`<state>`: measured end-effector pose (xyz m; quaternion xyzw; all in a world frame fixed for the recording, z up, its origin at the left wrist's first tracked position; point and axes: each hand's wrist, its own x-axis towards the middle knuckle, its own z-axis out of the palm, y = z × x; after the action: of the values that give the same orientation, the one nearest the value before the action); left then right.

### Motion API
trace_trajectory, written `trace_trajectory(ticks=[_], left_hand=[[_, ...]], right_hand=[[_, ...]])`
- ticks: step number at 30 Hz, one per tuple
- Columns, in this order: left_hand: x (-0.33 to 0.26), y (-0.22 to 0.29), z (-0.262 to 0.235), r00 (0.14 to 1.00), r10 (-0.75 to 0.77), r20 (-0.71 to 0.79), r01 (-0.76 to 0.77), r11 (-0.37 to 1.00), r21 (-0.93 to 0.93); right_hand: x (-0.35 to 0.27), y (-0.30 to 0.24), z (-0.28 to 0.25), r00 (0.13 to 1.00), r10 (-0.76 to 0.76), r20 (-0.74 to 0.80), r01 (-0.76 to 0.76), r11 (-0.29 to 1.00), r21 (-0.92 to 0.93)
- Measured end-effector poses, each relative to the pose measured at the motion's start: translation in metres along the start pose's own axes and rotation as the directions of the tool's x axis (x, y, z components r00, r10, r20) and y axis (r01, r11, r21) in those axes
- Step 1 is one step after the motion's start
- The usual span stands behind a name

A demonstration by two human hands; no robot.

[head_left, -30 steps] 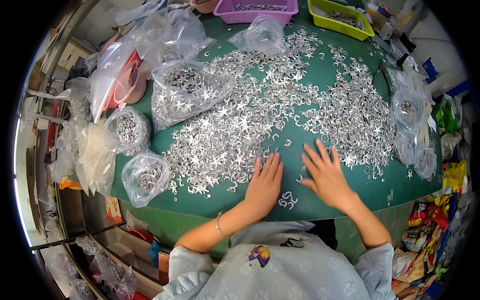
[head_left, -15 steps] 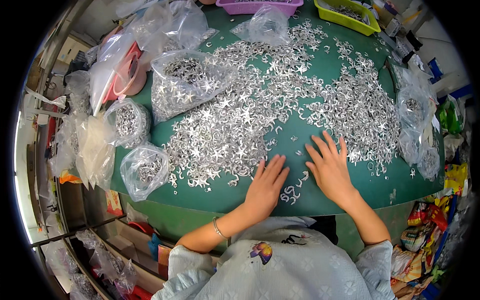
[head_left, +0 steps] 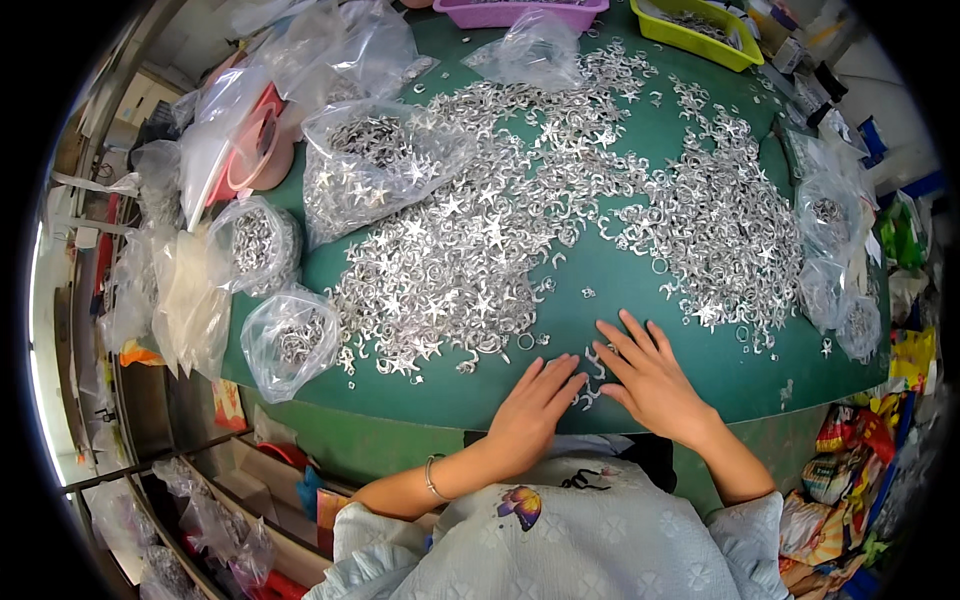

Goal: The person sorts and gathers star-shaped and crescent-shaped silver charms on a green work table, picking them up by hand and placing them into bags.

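Note:
Small silvery charms (head_left: 450, 240), many shaped like stars and crescents, lie in a broad heap on the green table (head_left: 700, 375). A second pile of silvery pieces (head_left: 730, 230) spreads to its right. Close to the near edge, my left hand (head_left: 533, 410) rests with fingers stretched out, holding nothing. My right hand (head_left: 650, 380) is beside it, fingers spread and low over the tabletop. Between the two hands lie several crescent pieces (head_left: 590, 385), partly covered by the fingers. One ring-shaped piece (head_left: 526, 341) sits just beyond my left fingertips.
Clear plastic bags of charms (head_left: 375, 170) stand at the left, near a pink cup (head_left: 262, 160). More bags (head_left: 832, 250) line the right edge. A purple tray (head_left: 520, 14) and a yellow-green tray (head_left: 697, 35) are at the back. Wooden compartments (head_left: 270, 500) sit below left.
Both hands have drawn back toward the near edge, the right one also slightly left, closing in around the loose crescents. The large piles look the same.

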<state>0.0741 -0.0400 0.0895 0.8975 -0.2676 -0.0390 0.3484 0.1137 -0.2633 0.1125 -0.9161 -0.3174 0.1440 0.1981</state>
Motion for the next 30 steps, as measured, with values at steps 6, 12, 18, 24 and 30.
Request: trace_trajectory(ticks=[6,12,18,24,30], left_hand=[[-0.005,-0.015,-0.003,0.994,-0.085,-0.071,0.099,0.97,0.224],[-0.019,-0.021,0.0,0.977,-0.142,-0.158,0.169,0.969,0.179],[-0.031,-0.013,0.003,0.975,-0.178,-0.129,0.204,0.954,0.222],[-0.032,-0.013,0.0,0.941,-0.272,-0.203,0.312,0.927,0.208],[-0.022,-0.022,-0.013,0.939,-0.25,-0.234,0.313,0.905,0.288]], right_hand=[[0.017,0.0,0.008,0.998,-0.037,-0.051,0.037,0.999,-0.009],[0.013,-0.013,-0.002,0.995,-0.098,-0.011,0.099,0.991,0.087],[0.009,-0.008,0.014,0.981,-0.184,0.065,0.177,0.979,0.096],[0.003,-0.002,0.007,0.989,-0.149,0.017,0.147,0.986,0.081],[0.015,0.014,-0.004,0.965,-0.151,-0.216,0.182,0.974,0.134]])
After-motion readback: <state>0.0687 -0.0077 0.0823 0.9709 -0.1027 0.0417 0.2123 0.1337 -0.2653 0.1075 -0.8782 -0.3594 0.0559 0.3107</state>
